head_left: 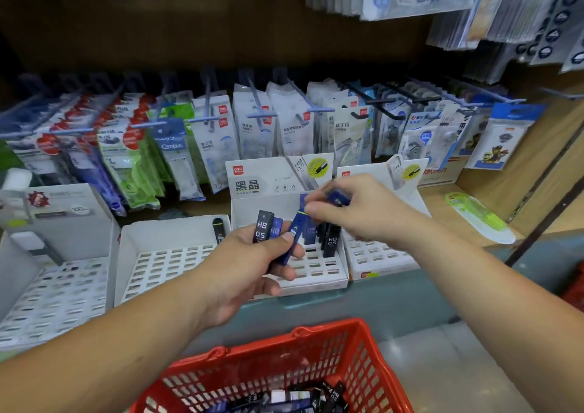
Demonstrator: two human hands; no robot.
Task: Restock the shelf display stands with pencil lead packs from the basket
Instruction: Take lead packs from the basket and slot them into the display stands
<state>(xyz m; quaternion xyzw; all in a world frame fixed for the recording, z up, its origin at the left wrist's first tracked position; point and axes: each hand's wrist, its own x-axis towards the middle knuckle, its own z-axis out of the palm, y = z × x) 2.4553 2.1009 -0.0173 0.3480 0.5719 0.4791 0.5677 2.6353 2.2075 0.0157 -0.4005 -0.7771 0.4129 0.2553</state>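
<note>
My left hand [249,264] grips a fan of pencil lead packs [264,229], one black marked HB 0.5 and some blue, in front of the middle white display stand [316,281]. Just to the right and slightly higher, my right hand [357,210] pinches a blue lead pack [338,198] at its fingertips, above the stand. Several black and blue packs [330,239] stand upright in the stand's slots. Below, the red basket [363,359] holds more loose packs [328,397] at its bottom.
Slotted white stands sit left [164,261] and far left [53,289], the first holding one black pack [218,227]; another stand [376,257] is to the right. Hanging correction-tape packets [284,122] fill pegs behind. A green correction tape [474,213] lies on the shelf at right.
</note>
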